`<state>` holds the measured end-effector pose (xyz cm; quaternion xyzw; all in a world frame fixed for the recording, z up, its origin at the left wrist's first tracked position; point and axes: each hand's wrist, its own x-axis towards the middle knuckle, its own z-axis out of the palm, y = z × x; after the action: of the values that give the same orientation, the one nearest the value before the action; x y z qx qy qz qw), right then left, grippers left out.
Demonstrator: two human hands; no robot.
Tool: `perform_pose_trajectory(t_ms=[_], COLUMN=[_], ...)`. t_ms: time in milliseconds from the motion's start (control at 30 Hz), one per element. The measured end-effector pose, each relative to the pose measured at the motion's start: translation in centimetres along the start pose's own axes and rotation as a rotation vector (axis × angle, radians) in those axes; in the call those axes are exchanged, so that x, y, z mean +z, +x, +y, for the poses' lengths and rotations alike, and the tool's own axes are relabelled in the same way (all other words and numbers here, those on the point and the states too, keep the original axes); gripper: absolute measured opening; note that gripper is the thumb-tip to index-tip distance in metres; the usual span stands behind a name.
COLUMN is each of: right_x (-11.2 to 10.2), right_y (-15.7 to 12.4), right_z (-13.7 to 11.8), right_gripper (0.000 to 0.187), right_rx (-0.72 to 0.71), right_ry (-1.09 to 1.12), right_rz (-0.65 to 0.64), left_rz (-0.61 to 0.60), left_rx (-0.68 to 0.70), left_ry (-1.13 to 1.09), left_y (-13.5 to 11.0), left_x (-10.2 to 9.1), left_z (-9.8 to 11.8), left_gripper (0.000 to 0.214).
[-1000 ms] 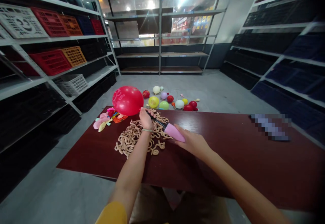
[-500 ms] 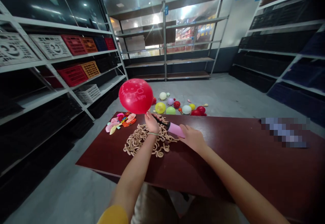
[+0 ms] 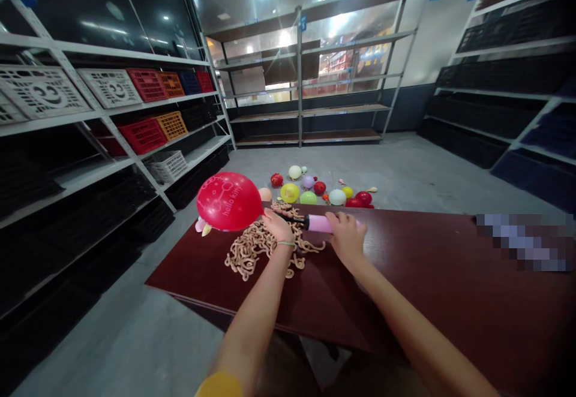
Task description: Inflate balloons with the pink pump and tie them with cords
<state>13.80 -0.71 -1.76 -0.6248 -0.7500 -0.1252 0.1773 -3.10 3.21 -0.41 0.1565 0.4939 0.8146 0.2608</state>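
Note:
A red inflated balloon (image 3: pixel 230 201) with "hello kitty" print hangs over the table's left end, its neck pointing right. My left hand (image 3: pixel 278 225) is closed around the balloon's neck, where it meets the black front end of a hand balloon pump (image 3: pixel 319 223). Wrapped around the pump's pink body is my right hand (image 3: pixel 347 236). The pump lies nearly level, and the exact join of neck and nozzle is hidden by my left fingers. Beneath my left hand is a heap of beige curly strands (image 3: pixel 247 250), whose kind I cannot make out.
The dark red table (image 3: pixel 405 265) spans the front. Uninflated balloons (image 3: pixel 200 225) lie mostly hidden behind the red balloon. Several inflated balloons (image 3: pixel 289 192) rest on the floor (image 3: pixel 405 169) beyond. Shelves with crates (image 3: pixel 144 136) stand left; a blurred-out patch (image 3: pixel 522 241) covers the table's right.
The red balloon has swung down and left, now covering most of the uninflated balloons. The pump has turned more level, and my right hand has shifted along with it. The view has shifted slightly.

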Motion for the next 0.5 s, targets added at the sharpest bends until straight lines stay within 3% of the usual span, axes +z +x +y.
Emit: perform_pose_trajectory(t_ms=[133, 267, 400, 500], right_x=[-0.6, -0.1, 0.1, -0.1], right_y=[-0.8, -2.1, -2.6, -2.5], right_z=[-0.7, 3.3, 7.9, 8.8], right_gripper=[0.050, 0.048, 0.052, 0.054], right_rx=[-0.116, -0.192, -0.279, -0.361], right_ry=[0.008, -0.011, -0.047, -0.031], right_rz=[-0.055, -0.062, -0.034, -0.013], left_rz=[-0.093, -0.164, -0.132, -0.107], left_rx=[-0.073, -0.058, -0.049, -0.055], left_ry=[-0.080, -0.157, -0.185, -0.185], left_y=[-1.4, 0.0, 2.8, 3.7], left_x=[0.0, -0.1, -0.1, 0.0], left_z=[-0.2, 1.0, 2.5, 3.2], left_gripper=[0.032, 0.029, 0.023, 0.022])
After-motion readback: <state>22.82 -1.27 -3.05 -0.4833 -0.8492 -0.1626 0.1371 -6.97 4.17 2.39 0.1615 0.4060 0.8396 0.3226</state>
